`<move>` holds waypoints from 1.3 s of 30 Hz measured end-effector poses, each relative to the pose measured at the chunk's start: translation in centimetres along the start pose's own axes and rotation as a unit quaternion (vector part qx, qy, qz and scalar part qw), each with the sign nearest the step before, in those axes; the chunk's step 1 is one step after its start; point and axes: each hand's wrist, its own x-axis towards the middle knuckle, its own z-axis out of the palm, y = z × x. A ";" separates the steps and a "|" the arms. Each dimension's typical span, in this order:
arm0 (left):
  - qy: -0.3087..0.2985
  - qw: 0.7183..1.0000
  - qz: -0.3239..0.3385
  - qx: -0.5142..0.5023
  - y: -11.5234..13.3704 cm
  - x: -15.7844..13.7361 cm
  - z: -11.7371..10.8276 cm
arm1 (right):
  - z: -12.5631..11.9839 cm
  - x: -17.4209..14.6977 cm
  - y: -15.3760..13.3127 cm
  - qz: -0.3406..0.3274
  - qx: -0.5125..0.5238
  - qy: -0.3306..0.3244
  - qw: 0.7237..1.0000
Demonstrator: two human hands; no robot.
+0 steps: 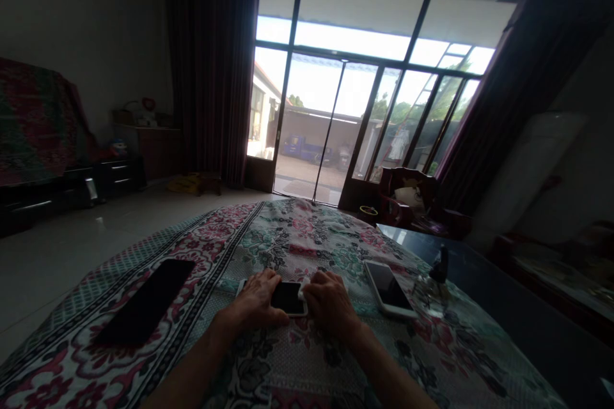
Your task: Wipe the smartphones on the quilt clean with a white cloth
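Note:
A phone with a white frame and dark screen (pixel 286 298) lies flat on the flowered cloth (pixel 297 358) in front of me. My left hand (pixel 259 299) spans its left end, fingers at the far edge and thumb at the near one. At the right end, my right hand (pixel 330 301) is closed with bent fingers around a small white wad (pixel 303 290) like tissue, pressed to the phone. Another white phone (pixel 389 289) lies to the right. Beside it stands a clear bottle with a black spray top (pixel 434 287). A dark flat rectangular thing (pixel 146 301) lies on the left.
Past the cloth-covered table are glass doors (pixel 316 128) between dark curtains (pixel 208 70). A dark glossy surface (pixel 499 294) borders the right side. Further off stand a wooden chair (pixel 407 192) and a low black cabinet (pixel 115 172).

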 end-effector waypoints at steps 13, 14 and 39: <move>-0.017 1.000 0.007 0.012 -0.1 0.2 -0.1 | 0.6 0.2 1.2 -0.061 -0.012 0.012 0.998; -0.016 1.000 0.006 0.013 -0.1 0.2 -0.1 | 0.3 -0.2 1.0 -0.069 -0.011 0.008 0.998; -0.028 1.000 0.006 -0.012 -0.4 0.3 -0.2 | 0.8 1.1 1.4 -0.062 -0.021 0.007 0.998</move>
